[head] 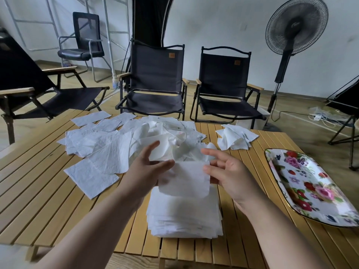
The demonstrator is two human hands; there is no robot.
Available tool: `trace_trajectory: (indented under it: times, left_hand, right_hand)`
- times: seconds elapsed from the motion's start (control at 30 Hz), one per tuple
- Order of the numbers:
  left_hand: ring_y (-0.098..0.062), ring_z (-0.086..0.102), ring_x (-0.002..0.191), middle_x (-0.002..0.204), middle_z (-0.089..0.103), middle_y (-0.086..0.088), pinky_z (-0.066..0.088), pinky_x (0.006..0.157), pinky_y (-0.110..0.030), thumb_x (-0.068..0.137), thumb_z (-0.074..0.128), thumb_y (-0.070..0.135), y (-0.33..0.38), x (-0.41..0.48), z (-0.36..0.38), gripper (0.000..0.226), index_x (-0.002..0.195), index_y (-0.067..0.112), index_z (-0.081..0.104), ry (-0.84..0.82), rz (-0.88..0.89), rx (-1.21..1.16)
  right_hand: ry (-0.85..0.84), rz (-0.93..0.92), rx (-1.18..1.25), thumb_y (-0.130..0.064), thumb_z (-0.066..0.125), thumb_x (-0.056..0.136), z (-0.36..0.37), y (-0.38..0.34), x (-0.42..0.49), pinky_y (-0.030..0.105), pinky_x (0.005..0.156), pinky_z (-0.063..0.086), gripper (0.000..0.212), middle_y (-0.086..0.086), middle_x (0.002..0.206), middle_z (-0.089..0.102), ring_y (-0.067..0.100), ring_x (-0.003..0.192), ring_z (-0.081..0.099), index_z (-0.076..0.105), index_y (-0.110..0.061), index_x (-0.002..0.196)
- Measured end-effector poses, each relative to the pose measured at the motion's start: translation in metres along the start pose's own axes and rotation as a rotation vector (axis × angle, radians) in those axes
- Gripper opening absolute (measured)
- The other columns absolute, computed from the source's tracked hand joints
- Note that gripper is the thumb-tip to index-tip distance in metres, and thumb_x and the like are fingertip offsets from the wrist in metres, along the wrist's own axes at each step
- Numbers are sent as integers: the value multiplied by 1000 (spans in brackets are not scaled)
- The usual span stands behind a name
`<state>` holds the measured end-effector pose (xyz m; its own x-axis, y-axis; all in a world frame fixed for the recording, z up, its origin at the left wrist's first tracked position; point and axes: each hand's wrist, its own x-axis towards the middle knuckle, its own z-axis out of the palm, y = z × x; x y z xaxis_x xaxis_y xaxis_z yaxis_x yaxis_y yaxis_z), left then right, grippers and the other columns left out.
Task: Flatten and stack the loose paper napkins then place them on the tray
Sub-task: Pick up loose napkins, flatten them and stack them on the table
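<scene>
No text is legible; tan patches point(171, 55) on two chairs point(155, 74) are too blurred

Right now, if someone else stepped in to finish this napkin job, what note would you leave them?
Left grip and right grip hold one napkin by its side edges, just above the stack.
Done: a thick, flat stack on the table.
Left: flatten the loose pile and the small heap beyond it, then move everything to the tray at right, which holds nothing yet.
</scene>
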<state>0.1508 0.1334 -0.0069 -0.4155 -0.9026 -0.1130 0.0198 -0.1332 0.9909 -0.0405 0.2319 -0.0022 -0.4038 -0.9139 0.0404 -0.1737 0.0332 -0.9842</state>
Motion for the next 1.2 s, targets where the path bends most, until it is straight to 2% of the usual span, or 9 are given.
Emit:
trace_trajectory:
  times: [0.17,0.3,0.57,0.63,0.73,0.83,0.97,1.1,1.2]
  left_hand:
    - [-11,67,78,86,76,-6,51,75,-24,88,72,7,1,0,-3,38,118,29,69,-29,174,154]
    - [-4,71,82,88,77,1,51,71,-11,87,74,9,-2,1,-5,26,102,31,74,-37,255,276]
    - [-4,59,81,90,65,14,42,67,-12,88,74,27,-3,2,-9,12,86,38,73,50,412,578]
    - [-7,60,80,92,68,10,44,70,-19,90,72,28,0,2,-10,5,86,31,74,36,366,509]
    - [-12,51,61,69,65,3,39,58,-18,94,66,18,4,-1,-10,11,86,12,70,-130,219,268]
    - [-13,44,51,61,62,1,37,49,-18,94,67,23,-2,1,-12,14,86,12,70,-188,105,378]
    - [-12,44,45,58,63,-1,36,48,-21,93,68,24,-22,9,-10,11,88,14,69,-208,-10,617]
    - [-5,49,44,58,65,2,38,46,-17,94,66,34,-32,14,-10,19,88,16,69,-134,16,655]
    - [-10,56,56,72,68,2,41,54,-24,99,55,41,-38,23,-12,21,95,23,66,62,60,563]
  right_hand:
    - [33,-93,-136,-10,77,87,0,3,-2,22,76,59,33,-3,92,76,9,86,73,75,-28,115]
    - [97,-133,-169,-12,79,86,1,4,-3,19,73,57,28,-10,92,78,5,86,73,76,-27,110]
    - [168,-240,-367,-22,78,86,0,1,-3,7,71,47,6,-17,100,65,-3,94,59,75,-27,86]
    - [130,-210,-334,-25,77,87,-2,1,-3,12,76,50,6,-17,105,65,0,100,61,73,-29,84]
    - [30,-55,-121,-22,74,91,-8,-2,-2,38,66,58,5,2,84,75,26,77,69,73,-18,87]
    - [-59,160,-163,-18,74,91,-13,4,-1,28,46,44,11,6,62,66,19,50,58,70,-9,87]
    - [-134,289,-359,-22,71,93,-9,21,1,22,41,37,15,7,63,66,16,47,59,67,-8,89]
    - [68,245,-479,-43,65,94,-12,36,10,25,54,43,34,-1,64,66,12,51,54,68,-11,83]
    - [298,174,-561,-33,65,95,-24,56,23,26,63,49,14,-5,86,69,10,74,63,68,-20,98]
